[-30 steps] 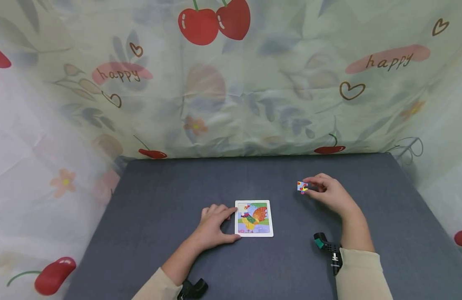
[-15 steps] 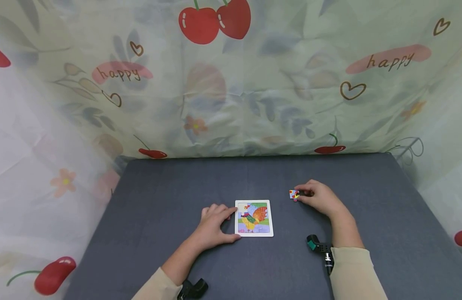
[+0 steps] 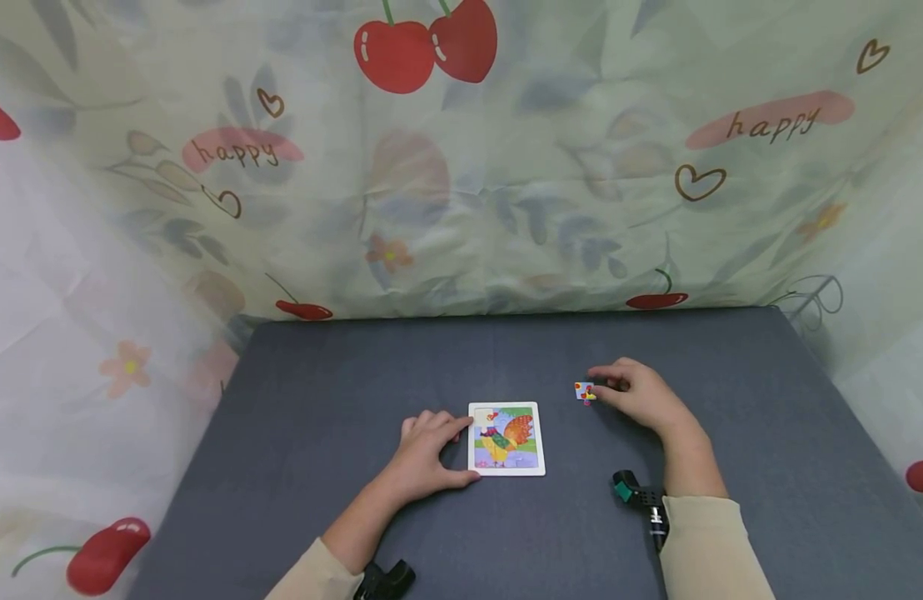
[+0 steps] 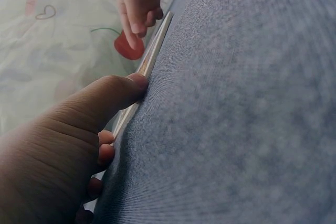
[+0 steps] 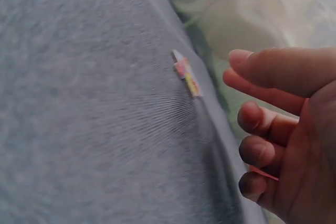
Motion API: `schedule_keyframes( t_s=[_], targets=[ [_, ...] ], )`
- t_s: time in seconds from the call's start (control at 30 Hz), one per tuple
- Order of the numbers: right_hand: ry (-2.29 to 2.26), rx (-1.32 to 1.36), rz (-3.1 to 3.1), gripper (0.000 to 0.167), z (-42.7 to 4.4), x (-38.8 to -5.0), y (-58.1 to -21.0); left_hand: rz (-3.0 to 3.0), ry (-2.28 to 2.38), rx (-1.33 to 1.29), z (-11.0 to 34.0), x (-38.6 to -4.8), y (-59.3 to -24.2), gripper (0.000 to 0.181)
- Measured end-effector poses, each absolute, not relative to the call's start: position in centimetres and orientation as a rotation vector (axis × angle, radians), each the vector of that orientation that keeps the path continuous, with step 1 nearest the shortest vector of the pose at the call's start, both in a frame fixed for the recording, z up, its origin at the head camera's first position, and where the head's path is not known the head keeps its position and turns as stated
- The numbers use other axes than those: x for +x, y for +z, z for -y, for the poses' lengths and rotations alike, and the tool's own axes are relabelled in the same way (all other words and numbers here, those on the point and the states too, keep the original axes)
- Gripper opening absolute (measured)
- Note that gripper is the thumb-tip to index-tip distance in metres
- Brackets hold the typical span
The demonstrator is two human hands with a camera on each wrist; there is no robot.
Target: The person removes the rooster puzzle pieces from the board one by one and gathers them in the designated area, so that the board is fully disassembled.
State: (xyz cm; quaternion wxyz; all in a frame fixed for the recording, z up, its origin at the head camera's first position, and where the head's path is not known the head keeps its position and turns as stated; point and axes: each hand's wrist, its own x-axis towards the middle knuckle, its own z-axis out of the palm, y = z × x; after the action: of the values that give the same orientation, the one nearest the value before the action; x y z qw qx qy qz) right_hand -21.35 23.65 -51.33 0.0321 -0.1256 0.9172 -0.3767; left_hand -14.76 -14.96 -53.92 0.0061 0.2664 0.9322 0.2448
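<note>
A small square jigsaw puzzle (image 3: 506,437) in a white frame, picturing a bright rooster-like bird, lies flat on the dark table. My left hand (image 3: 429,454) holds its left side, thumb at the near corner and forefinger higher up that edge. The left wrist view shows the thumb against the frame's rim. To the puzzle's right, a loose jigsaw piece (image 3: 585,392), pale blue with red and yellow, lies on the table. Just right of it is my right hand (image 3: 641,396), fingers loosely bent. In the right wrist view a gap separates those fingers from the piece (image 5: 188,74).
The dark grey cloth-covered table (image 3: 341,367) ends at a patterned curtain (image 3: 506,167) behind. Black wrist-worn devices (image 3: 386,579) sit at both forearms. A thin wire-like shape (image 3: 814,298) shows by the far right corner.
My right hand has moved left and slightly nearer with the jigsaw piece, then let go of it on the table. My left hand and the framed puzzle have stayed in place.
</note>
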Motion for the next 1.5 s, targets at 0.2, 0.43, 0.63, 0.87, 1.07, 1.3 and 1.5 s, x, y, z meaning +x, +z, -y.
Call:
schedule_keyframes(
  t_s=[0.2,0.43,0.63,0.87,1.07,1.3,1.5],
  targets=[
    [-1.195,-0.404,-2.844,0.036,-23.7,-21.1,-49.9,-2.912,0.778,0.827,15.0,-14.8,-53.8,0.075],
    [-1.215,-0.429,-2.864,0.038,-22.9,-20.5,-47.8,-2.911,0.777,0.825,15.0,-14.7,-53.8,0.075],
    [-1.236,-0.530,-2.900,0.034,-21.9,-19.8,-46.5,-2.917,0.771,0.841,15.0,-14.6,-53.9,0.076],
    [-1.245,-0.673,-2.892,0.032,-20.3,-19.2,-45.3,-2.915,0.784,0.849,15.1,-14.5,-53.9,0.076],
    [-1.252,-0.793,-2.879,0.033,-18.9,-18.5,-44.3,-2.917,0.783,0.848,15.0,-14.5,-53.8,0.075],
    [-1.212,-0.940,-2.861,0.033,-17.0,-17.8,-43.8,-2.919,0.771,0.844,15.0,-14.6,-53.9,0.076],
    [-1.112,-1.059,-2.844,0.033,-15.1,-17.4,-44.0,-2.922,0.763,0.831,15.0,-14.7,-53.9,0.075]
  ],
)
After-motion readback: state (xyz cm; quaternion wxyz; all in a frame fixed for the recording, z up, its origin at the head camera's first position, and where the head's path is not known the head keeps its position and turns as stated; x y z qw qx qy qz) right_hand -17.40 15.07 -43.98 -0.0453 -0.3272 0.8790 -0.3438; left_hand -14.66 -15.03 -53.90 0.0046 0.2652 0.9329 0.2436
